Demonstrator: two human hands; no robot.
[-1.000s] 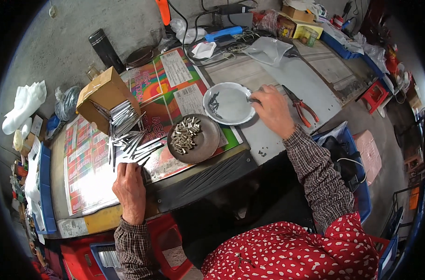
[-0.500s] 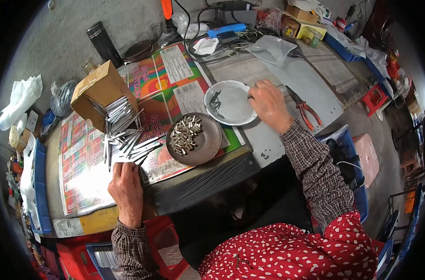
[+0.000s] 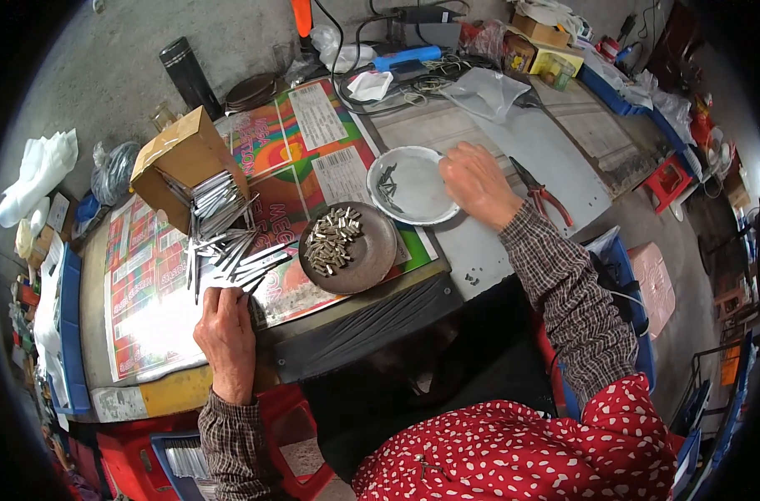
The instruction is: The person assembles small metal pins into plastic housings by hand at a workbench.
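My right hand [image 3: 482, 187] is at the right rim of a white bowl [image 3: 440, 219], fingers curled together; whatever is between them is hidden. Several small dark pieces [image 3: 387, 185] lie in the left part of the bowl. At the front left, my left hand [image 3: 225, 336] rests with bent fingers close to a spread of slim metallic rods [image 3: 223, 252]; its fingertips are washed out by glare. These rods spill from a tipped cardboard box [image 3: 184, 150]. Between my hands, a brown round dish [image 3: 372, 265] holds a heap of short metal cylinders [image 3: 333, 240].
Red-handled pliers [image 3: 550, 204] lie right of the bowl. Colourful printed cardboard [image 3: 159, 309] covers the table's left part. A black cylindrical bottle [image 3: 190, 75], cables, a blue-handled tool [image 3: 407, 58] and a clear plastic bag [image 3: 487, 90] are at the back. Blue bins flank the table.
My right hand has shifted slightly at the bowl's rim, with its fingers curled more tightly. The left hand has barely moved, and its fingertips are now more brightly lit.
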